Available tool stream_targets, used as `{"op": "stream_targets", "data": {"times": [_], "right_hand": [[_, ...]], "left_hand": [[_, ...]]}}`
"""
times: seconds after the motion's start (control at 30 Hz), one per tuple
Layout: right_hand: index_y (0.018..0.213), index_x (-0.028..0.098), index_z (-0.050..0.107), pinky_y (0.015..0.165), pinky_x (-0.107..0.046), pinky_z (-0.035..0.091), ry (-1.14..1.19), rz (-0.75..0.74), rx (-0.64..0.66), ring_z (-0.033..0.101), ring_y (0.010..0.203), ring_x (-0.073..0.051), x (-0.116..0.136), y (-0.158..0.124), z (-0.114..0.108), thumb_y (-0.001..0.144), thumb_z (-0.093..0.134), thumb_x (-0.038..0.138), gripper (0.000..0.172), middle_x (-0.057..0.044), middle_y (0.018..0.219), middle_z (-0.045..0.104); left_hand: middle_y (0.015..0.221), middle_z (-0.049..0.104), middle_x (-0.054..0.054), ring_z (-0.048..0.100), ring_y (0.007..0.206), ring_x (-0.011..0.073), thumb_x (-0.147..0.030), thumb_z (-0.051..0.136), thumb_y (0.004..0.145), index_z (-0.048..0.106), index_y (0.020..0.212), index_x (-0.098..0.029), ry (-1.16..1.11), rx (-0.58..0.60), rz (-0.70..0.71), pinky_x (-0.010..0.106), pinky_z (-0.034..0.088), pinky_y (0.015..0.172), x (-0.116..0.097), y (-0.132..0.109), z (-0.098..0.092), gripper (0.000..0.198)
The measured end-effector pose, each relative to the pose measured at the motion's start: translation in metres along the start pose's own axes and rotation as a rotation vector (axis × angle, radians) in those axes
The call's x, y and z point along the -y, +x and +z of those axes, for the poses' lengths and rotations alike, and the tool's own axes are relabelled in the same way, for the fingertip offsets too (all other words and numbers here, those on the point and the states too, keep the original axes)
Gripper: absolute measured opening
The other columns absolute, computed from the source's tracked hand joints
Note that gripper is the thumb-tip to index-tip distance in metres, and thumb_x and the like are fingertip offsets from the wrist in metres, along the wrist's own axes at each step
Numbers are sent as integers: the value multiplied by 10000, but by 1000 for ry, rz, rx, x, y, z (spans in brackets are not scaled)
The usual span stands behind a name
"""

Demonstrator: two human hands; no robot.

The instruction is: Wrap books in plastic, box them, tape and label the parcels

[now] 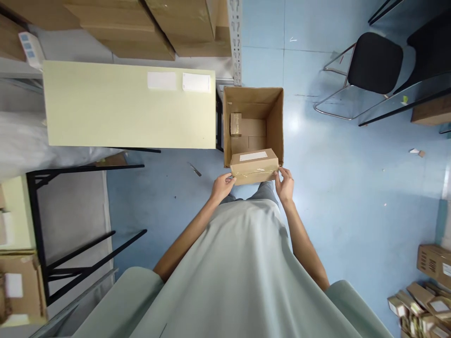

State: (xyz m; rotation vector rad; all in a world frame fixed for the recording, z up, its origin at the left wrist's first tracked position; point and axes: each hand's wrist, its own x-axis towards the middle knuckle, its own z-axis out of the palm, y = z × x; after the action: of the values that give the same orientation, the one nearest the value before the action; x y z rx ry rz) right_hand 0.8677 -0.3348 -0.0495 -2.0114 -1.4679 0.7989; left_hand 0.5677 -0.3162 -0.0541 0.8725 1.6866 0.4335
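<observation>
Between my two hands is a taped cardboard box [256, 176] with a white label on its top. My left hand [222, 186] grips its left lower corner, and my right hand [283, 184] pinches the right end. The held box overlaps the near edge of a larger open carton [275, 112], so part of that rim is hidden. Inside the carton, a small taped box [236, 124] lies against the left wall.
A pale yellow table [127, 112] with two white labels stands to the left. Large cartons [123, 28] sit on a shelf behind it. A black chair [377, 63] is at the back right, and several small boxes [423, 305] are piled at the lower right.
</observation>
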Motion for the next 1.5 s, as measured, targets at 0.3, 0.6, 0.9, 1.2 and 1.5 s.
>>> {"op": "stream_targets", "data": {"times": [0.3, 0.6, 0.9, 1.2, 1.5], "right_hand": [[1427, 191, 802, 1114, -534, 595, -61, -127, 74, 711, 1197, -328, -65, 167, -82, 1149, 445, 417, 506, -194, 1282, 742], [1472, 217, 766, 1150, -540, 592, -132, -337, 328, 717, 1230, -327, -47, 311, -16, 1159, 485, 340, 439, -164, 1321, 764], [1532, 192, 700, 1216, -601, 541, -255, -241, 429, 665, 1366, -371, -37, 338, 71, 1169, 519, 340, 432, -199, 1452, 731], [1504, 133, 675, 1240, -663, 486, -440, -83, 592, 582, 1461, -427, -75, 369, 202, 1115, 545, 180, 414, -251, 1483, 714], [1711, 134, 493, 1261, -665, 545, -358, -150, 671, 624, 1520, -424, -174, 481, 369, 1084, 631, 245, 652, -227, 1787, 502]], "left_hand": [[1330, 860, 132, 784, 1317, 324, -223, 808, 894, 848, 1148, -203, -370, -112, -172, 469, 570, 1202, -113, 39, 147, 257], [1474, 798, 92, 668, 1491, 309, -298, 837, 777, 803, 1251, -250, -606, -226, -310, 476, 511, 1265, -137, 79, 168, 477], [1095, 823, 92, 789, 1216, 241, -185, 804, 861, 698, 904, -231, -826, -95, -683, 393, 606, 1171, -86, 182, 147, 124], [960, 802, 90, 832, 1154, 235, -54, 741, 889, 665, 869, -218, -1025, -97, -920, 290, 677, 973, -6, 299, 173, 182], [1019, 785, 80, 814, 1218, 226, -115, 749, 890, 641, 933, -232, -1209, -36, -777, 295, 683, 1004, 68, 458, 230, 165]]}}
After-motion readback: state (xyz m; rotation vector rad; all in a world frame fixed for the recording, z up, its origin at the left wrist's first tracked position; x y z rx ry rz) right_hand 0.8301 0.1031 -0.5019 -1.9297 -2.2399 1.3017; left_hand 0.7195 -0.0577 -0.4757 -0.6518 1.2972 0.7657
